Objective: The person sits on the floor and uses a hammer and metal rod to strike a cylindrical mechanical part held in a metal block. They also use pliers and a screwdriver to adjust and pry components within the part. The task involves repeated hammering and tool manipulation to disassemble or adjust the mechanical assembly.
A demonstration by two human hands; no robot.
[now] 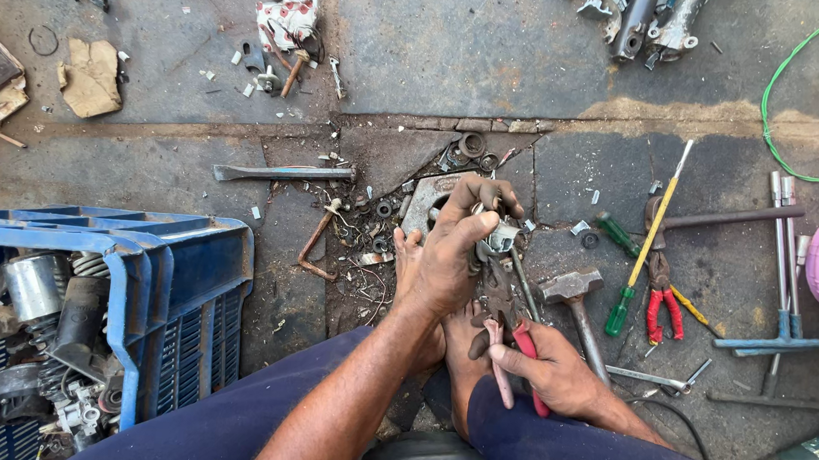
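The floor was rough concrete, matt and stained with oil. The left hand held a small part of bright, shiny metal. The right hand gripped pliers of dull dark metal with red plastic handles. The hammer beside them had a grey, worn metal head. The crate was blue plastic, scratched and dusty, and the parts inside it looked like greasy metal. The chisel was smooth grey steel. The screwdriver had a glossy green plastic handle and a yellow shaft. The cable was green, smooth plastic
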